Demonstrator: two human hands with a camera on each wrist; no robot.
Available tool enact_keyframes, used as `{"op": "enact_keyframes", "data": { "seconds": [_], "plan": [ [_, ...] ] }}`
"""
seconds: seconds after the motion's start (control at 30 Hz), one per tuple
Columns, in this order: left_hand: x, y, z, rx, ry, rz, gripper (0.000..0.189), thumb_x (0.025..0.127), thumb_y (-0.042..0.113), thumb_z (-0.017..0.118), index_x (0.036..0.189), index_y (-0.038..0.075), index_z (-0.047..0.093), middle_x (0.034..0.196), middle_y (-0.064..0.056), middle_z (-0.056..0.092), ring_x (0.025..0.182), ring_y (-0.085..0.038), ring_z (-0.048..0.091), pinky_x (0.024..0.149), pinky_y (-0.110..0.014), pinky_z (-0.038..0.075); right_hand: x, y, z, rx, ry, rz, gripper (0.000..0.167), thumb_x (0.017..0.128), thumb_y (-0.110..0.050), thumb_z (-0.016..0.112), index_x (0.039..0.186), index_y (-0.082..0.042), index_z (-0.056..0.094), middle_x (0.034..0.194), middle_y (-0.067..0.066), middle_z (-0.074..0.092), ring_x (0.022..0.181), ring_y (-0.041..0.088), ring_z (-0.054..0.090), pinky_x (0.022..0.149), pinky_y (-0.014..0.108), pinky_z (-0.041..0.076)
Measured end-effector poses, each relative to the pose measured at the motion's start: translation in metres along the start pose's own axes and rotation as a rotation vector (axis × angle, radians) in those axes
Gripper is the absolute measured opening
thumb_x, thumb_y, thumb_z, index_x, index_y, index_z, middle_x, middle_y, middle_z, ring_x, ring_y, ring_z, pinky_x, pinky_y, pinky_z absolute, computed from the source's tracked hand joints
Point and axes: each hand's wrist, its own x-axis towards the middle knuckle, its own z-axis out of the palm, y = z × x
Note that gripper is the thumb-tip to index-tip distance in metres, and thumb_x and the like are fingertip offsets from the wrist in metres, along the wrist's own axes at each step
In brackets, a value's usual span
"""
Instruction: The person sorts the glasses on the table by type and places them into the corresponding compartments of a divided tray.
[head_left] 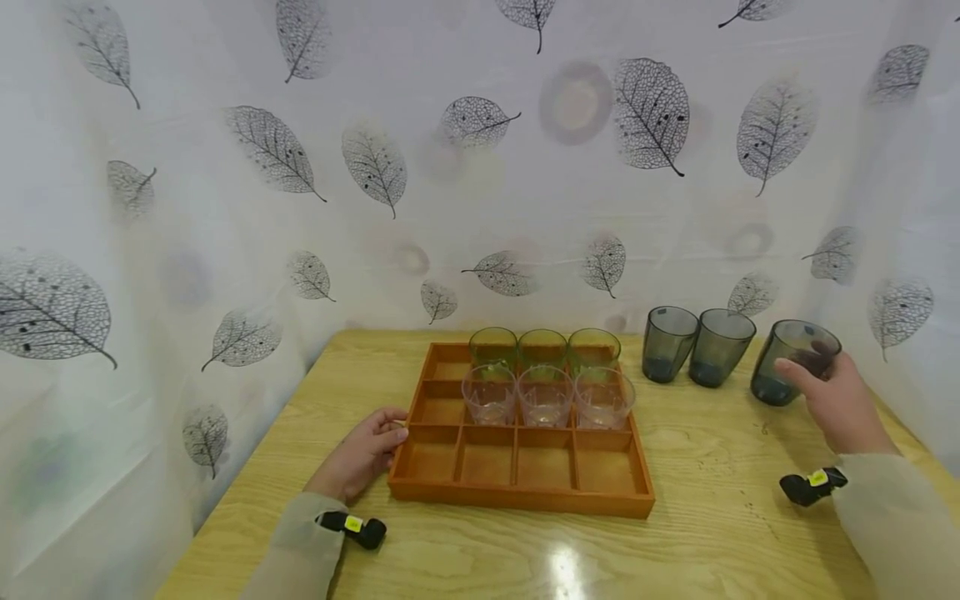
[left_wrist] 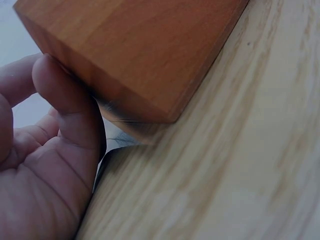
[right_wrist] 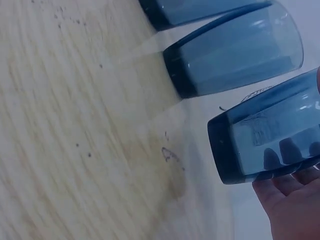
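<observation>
A wooden tray [head_left: 525,498] with divided compartments rests on the table. Three green glasses [head_left: 492,343] stand in its back row, and three clear glasses [head_left: 545,402] in the middle row. My left hand [head_left: 366,450] touches the tray's left side; in the left wrist view, its thumb [left_wrist: 62,87] lies against the outer wall. At the right, my right hand [head_left: 847,408] grips a dark blue-grey glass [right_wrist: 270,130], thumb on one side and fingers round the other. That glass leans slightly; I cannot tell whether its base touches the table. Two matching glasses [head_left: 670,346] [head_left: 722,348] stand beside it.
The light wood table [head_left: 480,554] reaches back to a white curtain [head_left: 420,50] printed with leaves, which also hangs along both sides. A black wrist camera [head_left: 363,532] is strapped to the left sleeve, another camera [head_left: 806,487] to the right.
</observation>
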Motion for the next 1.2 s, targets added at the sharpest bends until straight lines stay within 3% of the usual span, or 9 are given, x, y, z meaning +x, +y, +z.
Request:
{"op": "enact_keyframes", "data": {
  "seconds": [0.07, 0.17, 0.3, 0.37, 0.5, 0.63, 0.8, 1.03, 1.2],
  "plan": [
    [0.0, 0.0, 0.0, 0.003, 0.001, 0.002, 0.046, 0.104, 0.018, 0.06, 0.139, -0.002, 0.038, 0.101, -0.004, 0.053, 0.076, -0.013, 0.049, 0.065, -0.025, 0.045, -0.003, -0.003, 0.0, -0.002, -0.006, -0.02, 0.092, 0.102, -0.049, 0.055, 0.162, -0.005, 0.002, 0.142, 0.019, 0.038, 0.136, 0.041, 0.033, 0.078, 0.01, 0.041],
    [0.0, 0.0, -0.001, 0.007, -0.001, 0.005, 0.046, 0.104, 0.019, 0.06, 0.139, -0.001, 0.038, 0.102, -0.004, 0.053, 0.076, -0.013, 0.049, 0.065, -0.025, 0.045, -0.009, -0.011, 0.0, -0.002, -0.021, -0.04, 0.088, 0.103, -0.049, 0.054, 0.163, -0.008, 0.004, 0.142, 0.017, 0.036, 0.141, 0.043, 0.029, 0.094, 0.021, 0.042],
    [0.001, 0.001, -0.001, 0.007, -0.008, 0.01, 0.047, 0.104, 0.019, 0.06, 0.14, -0.001, 0.038, 0.102, -0.005, 0.053, 0.076, -0.013, 0.049, 0.065, -0.025, 0.045, -0.018, -0.023, 0.0, 0.017, -0.022, -0.058, 0.083, 0.104, -0.047, 0.053, 0.163, -0.014, 0.006, 0.149, 0.015, 0.033, 0.148, 0.036, 0.023, 0.113, 0.041, 0.032],
    [0.001, 0.001, -0.001, 0.007, -0.008, 0.009, 0.047, 0.104, 0.019, 0.06, 0.14, -0.001, 0.038, 0.102, -0.005, 0.053, 0.076, -0.013, 0.049, 0.065, -0.025, 0.045, -0.022, -0.029, 0.001, 0.034, -0.022, -0.068, 0.081, 0.104, -0.046, 0.053, 0.164, -0.017, 0.006, 0.15, 0.01, 0.033, 0.148, 0.029, 0.024, 0.114, 0.032, 0.029],
    [0.001, 0.001, 0.0, 0.008, -0.007, 0.008, 0.047, 0.104, 0.019, 0.06, 0.14, -0.001, 0.038, 0.103, -0.005, 0.053, 0.077, -0.013, 0.05, 0.066, -0.025, 0.045, -0.031, -0.041, 0.001, 0.007, -0.009, -0.106, 0.076, 0.104, -0.043, 0.055, 0.163, -0.019, 0.015, 0.141, -0.002, 0.041, 0.138, 0.014, 0.036, 0.088, 0.006, 0.034],
    [0.0, 0.001, 0.0, 0.007, -0.006, 0.008, 0.047, 0.104, 0.019, 0.06, 0.14, -0.001, 0.038, 0.103, -0.005, 0.053, 0.078, -0.013, 0.05, 0.066, -0.026, 0.045, -0.039, -0.055, 0.001, -0.032, -0.014, -0.136, 0.073, 0.103, -0.042, 0.058, 0.161, -0.014, 0.023, 0.133, -0.009, 0.047, 0.122, 0.001, 0.044, 0.082, 0.007, 0.036],
    [-0.001, 0.001, 0.0, 0.014, -0.009, 0.01, 0.046, 0.105, 0.018, 0.058, 0.141, -0.002, 0.037, 0.103, -0.005, 0.053, 0.078, -0.013, 0.05, 0.066, -0.025, 0.045, -0.049, -0.07, 0.004, -0.02, -0.056, -0.187, 0.074, 0.105, -0.037, 0.057, 0.162, -0.014, 0.018, 0.141, -0.013, 0.048, 0.112, -0.011, 0.042, 0.082, 0.005, 0.035],
    [-0.002, 0.002, 0.0, 0.015, -0.015, 0.011, 0.046, 0.105, 0.019, 0.059, 0.14, -0.002, 0.037, 0.103, -0.005, 0.053, 0.079, -0.013, 0.05, 0.067, -0.025, 0.045, -0.062, -0.089, 0.013, 0.041, -0.073, -0.287, 0.067, 0.105, -0.023, 0.058, 0.161, -0.015, 0.024, 0.135, -0.025, 0.05, 0.112, -0.015, 0.045, 0.083, 0.006, 0.036],
    [-0.002, 0.002, 0.001, 0.01, -0.017, 0.017, 0.045, 0.105, 0.018, 0.058, 0.14, -0.002, 0.037, 0.102, -0.005, 0.053, 0.078, -0.013, 0.051, 0.067, -0.025, 0.045, -0.068, -0.104, 0.023, 0.094, -0.121, -0.344, 0.062, 0.105, -0.015, 0.058, 0.16, -0.018, 0.029, 0.138, -0.022, 0.05, 0.116, -0.012, 0.047, 0.084, 0.009, 0.039]
  ]
}}
